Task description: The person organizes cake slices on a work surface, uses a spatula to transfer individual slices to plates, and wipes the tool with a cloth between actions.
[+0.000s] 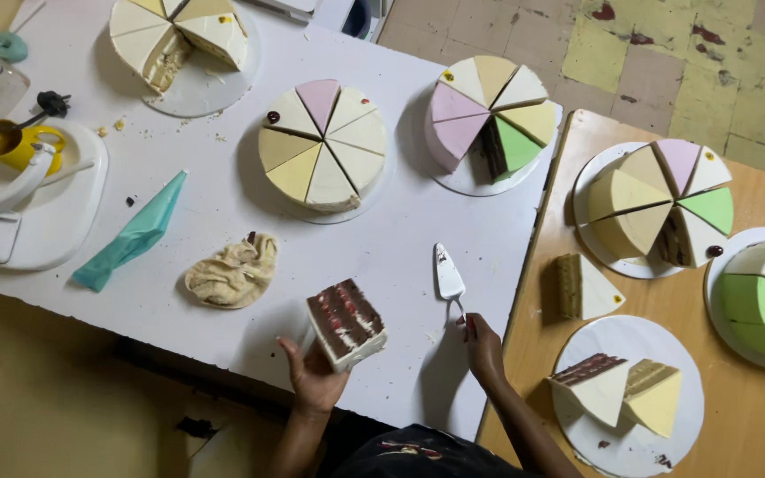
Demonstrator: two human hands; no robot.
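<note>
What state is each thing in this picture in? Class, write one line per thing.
Left hand: holding the dark layered cake slice.
Right hand: gripping the white cake server.
Teal piping bag: lying flat.
Pastel cake: one wedge missing.

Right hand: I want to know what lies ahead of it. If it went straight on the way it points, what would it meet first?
Probably the white cake server, whose handle the right hand already touches; beyond that, bare white table.
</note>
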